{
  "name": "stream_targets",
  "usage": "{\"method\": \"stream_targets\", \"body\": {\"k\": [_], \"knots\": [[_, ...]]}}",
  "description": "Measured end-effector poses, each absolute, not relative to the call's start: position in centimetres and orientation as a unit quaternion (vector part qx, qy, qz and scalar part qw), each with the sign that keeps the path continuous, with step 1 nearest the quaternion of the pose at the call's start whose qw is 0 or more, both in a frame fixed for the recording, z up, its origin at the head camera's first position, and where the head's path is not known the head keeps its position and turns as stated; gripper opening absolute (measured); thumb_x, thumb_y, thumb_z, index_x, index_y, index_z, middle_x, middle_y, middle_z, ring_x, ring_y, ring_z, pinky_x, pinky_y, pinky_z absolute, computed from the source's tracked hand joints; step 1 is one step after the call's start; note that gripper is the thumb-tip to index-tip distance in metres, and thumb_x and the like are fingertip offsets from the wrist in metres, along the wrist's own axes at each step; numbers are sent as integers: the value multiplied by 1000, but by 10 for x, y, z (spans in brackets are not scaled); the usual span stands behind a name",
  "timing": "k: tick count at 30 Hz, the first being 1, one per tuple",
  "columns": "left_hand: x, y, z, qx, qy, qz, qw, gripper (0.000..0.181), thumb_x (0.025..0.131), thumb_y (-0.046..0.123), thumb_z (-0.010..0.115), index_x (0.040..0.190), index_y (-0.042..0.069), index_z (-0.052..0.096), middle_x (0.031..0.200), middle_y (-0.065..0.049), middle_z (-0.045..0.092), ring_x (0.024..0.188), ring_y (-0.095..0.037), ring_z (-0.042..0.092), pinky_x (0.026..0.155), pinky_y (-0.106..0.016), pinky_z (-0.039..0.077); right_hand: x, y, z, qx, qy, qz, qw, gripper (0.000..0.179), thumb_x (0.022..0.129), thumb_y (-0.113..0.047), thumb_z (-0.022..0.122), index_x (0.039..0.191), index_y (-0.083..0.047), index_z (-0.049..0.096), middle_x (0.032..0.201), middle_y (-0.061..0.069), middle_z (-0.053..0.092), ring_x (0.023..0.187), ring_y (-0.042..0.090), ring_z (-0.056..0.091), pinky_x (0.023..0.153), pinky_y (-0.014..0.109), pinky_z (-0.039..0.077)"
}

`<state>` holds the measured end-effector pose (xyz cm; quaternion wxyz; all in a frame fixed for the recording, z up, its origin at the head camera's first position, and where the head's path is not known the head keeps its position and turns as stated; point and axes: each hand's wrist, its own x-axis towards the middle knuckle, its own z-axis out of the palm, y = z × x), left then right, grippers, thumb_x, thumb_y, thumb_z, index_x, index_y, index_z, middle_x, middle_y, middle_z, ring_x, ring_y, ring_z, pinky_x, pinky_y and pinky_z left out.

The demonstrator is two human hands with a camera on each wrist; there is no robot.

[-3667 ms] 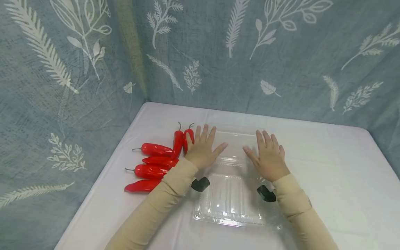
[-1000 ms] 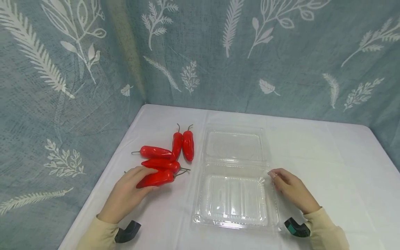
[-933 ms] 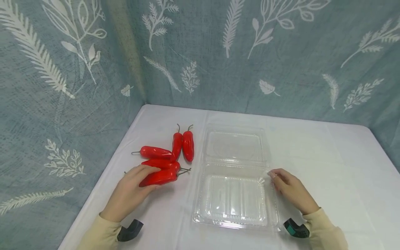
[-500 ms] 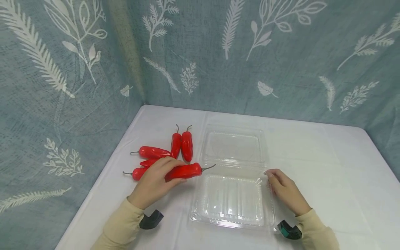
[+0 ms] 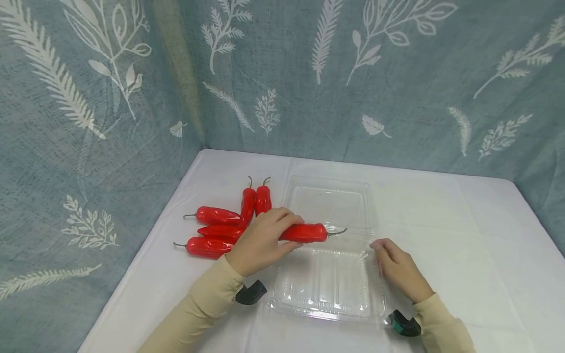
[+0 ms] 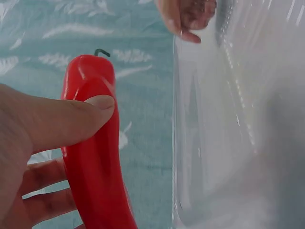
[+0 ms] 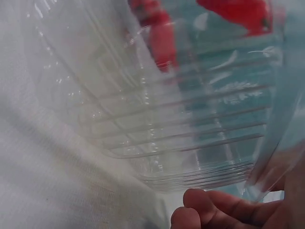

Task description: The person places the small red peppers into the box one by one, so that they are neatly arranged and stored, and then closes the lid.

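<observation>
My left hand (image 5: pixel 262 242) grips a red chili pepper (image 5: pixel 311 233), its green stem pointing right, over the near left part of a clear plastic clamshell container (image 5: pixel 324 282). In the left wrist view the thumb lies across the pepper (image 6: pixel 93 157) with fingers behind it. The container is spread open, its lid (image 5: pixel 331 203) folded back away from me and its tray nearer. At the tray's right rim, close to the hinge, my right hand (image 5: pixel 397 267) pinches the edge; the right wrist view has its fingertips (image 7: pixel 198 205) right at the clear plastic.
Several more red peppers (image 5: pixel 209 246) lie left of the container, some stems pointing left and two (image 5: pixel 248 203) pointing back. A white cloth (image 5: pixel 463 255) covers the table. Behind it and on the left hangs a blue-green leaf-patterned curtain (image 5: pixel 309 122).
Both hands first hovered flat over the container. My left hand then took the nearest pepper, lifted it and carried it right over the container. The right hand has stayed at the right rim lately.
</observation>
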<state>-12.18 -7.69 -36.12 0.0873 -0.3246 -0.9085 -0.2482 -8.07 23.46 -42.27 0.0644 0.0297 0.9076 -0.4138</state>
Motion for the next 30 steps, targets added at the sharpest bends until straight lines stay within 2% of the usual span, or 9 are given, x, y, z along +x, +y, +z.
{"method": "stream_targets", "body": {"k": [5, 14, 19, 25, 30], "knots": [[-129, -58, -356, -370, -893, -235, 101, 42, 77, 29, 79, 116, 19, 64, 107, 4, 64, 95, -12, 59, 84, -30, 50, -84, 235, -424, 20, 912, -406, 53, 38, 103, -37, 38, 116, -7, 57, 71, 2, 56, 65, 14, 53, 61, 27, 45], [-131, -34, -360, -390, -894, -213, 56, 42, 80, 30, 77, 118, 17, 63, 108, 2, 64, 93, -12, 59, 82, -28, 52, -85, 234, -427, 17, 914, -402, 51, 37, 103, -37, 38, 116, -7, 57, 70, 3, 55, 67, 15, 53, 64, 29, 44], [-127, -26, -372, -393, -896, -197, 60, 39, 80, 30, 77, 115, 17, 63, 107, 2, 62, 92, -13, 57, 79, -28, 49, -86, 234, -429, 11, 913, -405, 54, 38, 102, -38, 39, 116, -8, 57, 69, 2, 55, 65, 15, 52, 61, 28, 44], [-127, -19, -383, -404, -897, -167, 71, 33, 81, 29, 76, 109, 18, 64, 100, 3, 60, 88, -13, 54, 74, -27, 45, -86, 235, -427, 6, 916, -397, 47, 37, 103, -37, 39, 116, -7, 57, 70, 2, 56, 66, 14, 53, 61, 28, 45], [-128, -14, -389, -411, -900, -135, 50, 29, 82, 32, 74, 107, 19, 64, 94, 5, 58, 87, -11, 52, 73, -25, 41, -83, 235, -428, 21, 914, -400, 58, 40, 102, -40, 38, 116, -7, 57, 73, 3, 56, 68, 15, 53, 64, 29, 46]]}}
